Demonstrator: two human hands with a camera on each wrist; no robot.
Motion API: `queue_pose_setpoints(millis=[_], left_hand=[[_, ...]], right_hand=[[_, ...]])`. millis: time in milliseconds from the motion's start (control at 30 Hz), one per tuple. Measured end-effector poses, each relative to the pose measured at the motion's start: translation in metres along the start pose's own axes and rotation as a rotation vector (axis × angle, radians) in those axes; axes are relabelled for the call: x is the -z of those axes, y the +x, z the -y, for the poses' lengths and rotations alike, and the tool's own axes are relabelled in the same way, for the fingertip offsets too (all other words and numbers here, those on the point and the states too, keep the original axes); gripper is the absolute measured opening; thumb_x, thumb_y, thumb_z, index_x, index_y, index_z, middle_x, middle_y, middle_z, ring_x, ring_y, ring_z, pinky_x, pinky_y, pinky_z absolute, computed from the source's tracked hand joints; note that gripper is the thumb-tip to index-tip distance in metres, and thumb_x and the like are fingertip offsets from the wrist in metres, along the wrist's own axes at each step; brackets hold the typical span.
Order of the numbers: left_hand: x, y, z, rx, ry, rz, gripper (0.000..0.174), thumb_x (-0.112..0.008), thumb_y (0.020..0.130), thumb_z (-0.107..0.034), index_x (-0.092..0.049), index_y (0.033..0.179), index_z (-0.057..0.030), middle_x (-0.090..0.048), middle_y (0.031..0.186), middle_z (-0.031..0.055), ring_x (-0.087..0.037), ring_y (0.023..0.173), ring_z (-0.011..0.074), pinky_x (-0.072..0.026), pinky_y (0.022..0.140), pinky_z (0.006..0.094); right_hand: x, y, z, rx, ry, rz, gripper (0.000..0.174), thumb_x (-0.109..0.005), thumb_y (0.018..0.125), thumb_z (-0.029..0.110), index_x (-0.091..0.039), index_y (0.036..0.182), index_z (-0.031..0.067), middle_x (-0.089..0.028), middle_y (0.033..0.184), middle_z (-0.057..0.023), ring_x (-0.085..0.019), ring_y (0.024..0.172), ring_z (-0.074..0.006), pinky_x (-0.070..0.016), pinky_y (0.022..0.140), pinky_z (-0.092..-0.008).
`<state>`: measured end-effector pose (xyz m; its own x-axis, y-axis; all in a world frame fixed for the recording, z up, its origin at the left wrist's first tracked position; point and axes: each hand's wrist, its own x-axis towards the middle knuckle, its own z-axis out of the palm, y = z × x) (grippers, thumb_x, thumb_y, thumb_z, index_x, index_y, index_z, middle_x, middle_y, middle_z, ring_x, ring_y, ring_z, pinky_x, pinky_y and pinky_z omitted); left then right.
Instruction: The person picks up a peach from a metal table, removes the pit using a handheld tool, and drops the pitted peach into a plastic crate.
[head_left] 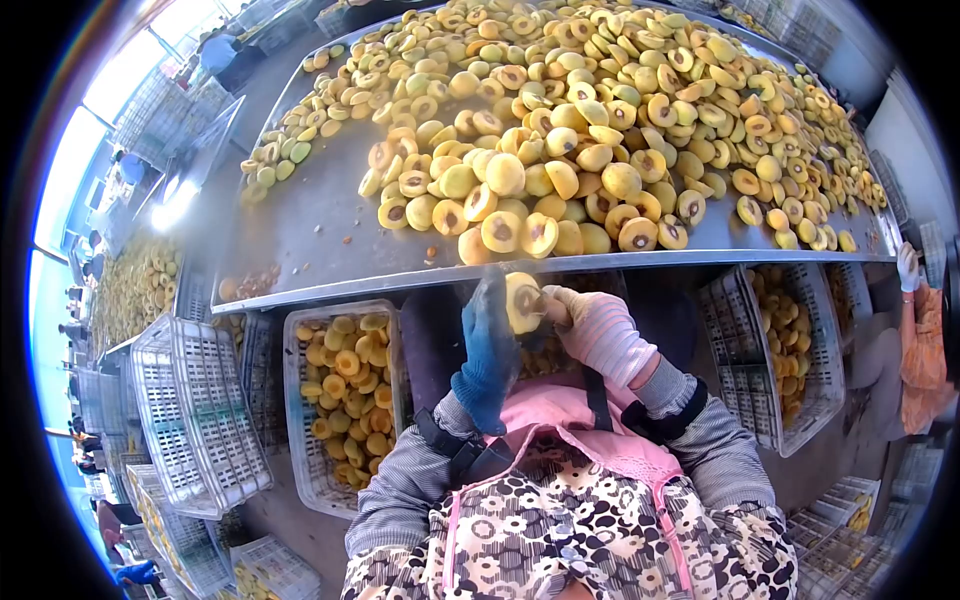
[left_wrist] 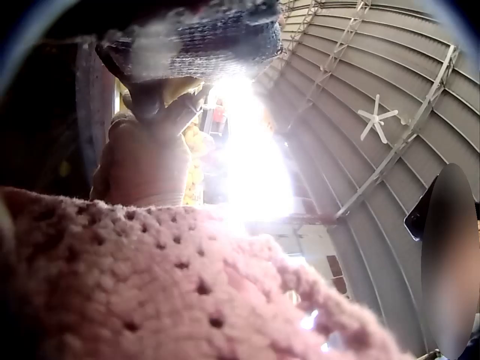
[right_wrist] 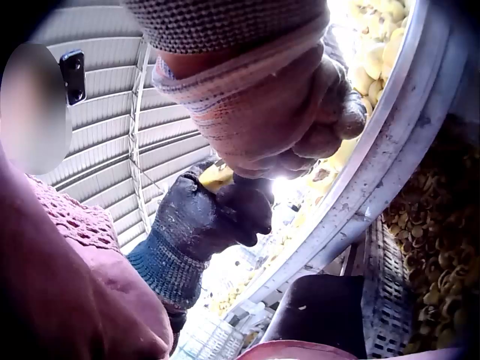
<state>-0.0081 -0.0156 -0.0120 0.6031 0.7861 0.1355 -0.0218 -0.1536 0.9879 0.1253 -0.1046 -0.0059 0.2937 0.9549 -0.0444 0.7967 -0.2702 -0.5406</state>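
Observation:
My left hand, in a blue glove with a dark palm, holds a yellow peach half cut side up, a brown pit hollow in its middle. From the other side my right hand, in a pale striped glove, meets the fruit with its fingers tightly curled. A small tool seems to be in that fist, mostly hidden by the fingers. The right wrist view has the fist just above the dark glove, with yellow flesh peeking out. Both hands work close to the table's front edge.
Ahead is a metal table heaped with peach halves. White crates of halves stand below it, one on the left and one on the right. More crates are stacked farther left. Another person is at far right.

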Motion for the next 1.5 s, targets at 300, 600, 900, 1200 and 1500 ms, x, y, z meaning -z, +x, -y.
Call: queue_pose_setpoints(millis=[300, 600, 900, 1200, 1500], left_hand=[[0.017, 0.018, -0.013, 0.122, -0.414, 0.318, 0.03, -0.056, 0.09, -0.022, -0.063, 0.103, 0.0046, -0.067, 0.098, 0.0123, -0.064, 0.082, 0.0173, -0.0532, 0.07, 0.0275], [0.001, 0.01, -0.015, 0.013, -0.313, 0.091, 0.038, -0.045, 0.098, -0.028, -0.064, 0.103, 0.0035, -0.067, 0.092, 0.0085, -0.064, 0.08, 0.0153, -0.0529, 0.071, 0.0267], [-0.003, 0.016, -0.007, 0.135, -0.358, 0.003, 0.035, -0.051, 0.097, -0.027, -0.068, 0.092, 0.0036, -0.069, 0.08, 0.0076, -0.066, 0.072, 0.0129, -0.0537, 0.066, 0.026], [-0.013, 0.012, -0.003, 0.167, -0.466, 0.082, 0.025, -0.054, 0.094, -0.014, -0.066, 0.094, 0.0075, -0.069, 0.086, 0.0136, -0.066, 0.075, 0.0183, -0.0538, 0.073, 0.03], [-0.002, 0.009, 0.053, 0.377, -1.264, -0.028, 0.024, -0.051, 0.094, -0.024, -0.062, 0.098, -0.0023, -0.063, 0.074, 0.0084, -0.061, 0.065, 0.0169, -0.0521, 0.064, 0.0312]], right_hand=[[0.004, -0.018, 0.007, -0.05, 0.193, 0.273, 0.027, -0.057, 0.087, 0.028, -0.064, 0.102, 0.0075, -0.067, 0.084, -0.0189, -0.064, 0.08, -0.0371, -0.051, 0.074, -0.0419], [-0.022, -0.015, -0.011, -0.077, 0.5, 0.259, 0.026, -0.063, 0.082, 0.023, -0.066, 0.1, 0.0036, -0.066, 0.083, -0.02, -0.065, 0.081, -0.034, -0.0506, 0.076, -0.0382], [-0.015, -0.008, 0.004, -0.053, 0.48, 0.328, 0.018, -0.056, 0.086, 0.01, -0.068, 0.096, 0.0026, -0.069, 0.088, -0.0125, -0.063, 0.083, -0.015, -0.0488, 0.079, -0.0281], [-0.029, -0.01, -0.011, 0.104, 0.059, 0.025, 0.026, -0.055, 0.085, 0.028, -0.064, 0.072, 0.0074, -0.061, 0.059, -0.0154, -0.062, 0.058, -0.0373, -0.0487, 0.052, -0.0433], [-0.04, -0.007, -0.006, -0.001, 0.78, 0.685, 0.026, -0.06, 0.082, 0.002, -0.066, 0.107, 0.0025, -0.069, 0.097, -0.0056, -0.063, 0.088, -0.0146, -0.0494, 0.084, -0.0275]])
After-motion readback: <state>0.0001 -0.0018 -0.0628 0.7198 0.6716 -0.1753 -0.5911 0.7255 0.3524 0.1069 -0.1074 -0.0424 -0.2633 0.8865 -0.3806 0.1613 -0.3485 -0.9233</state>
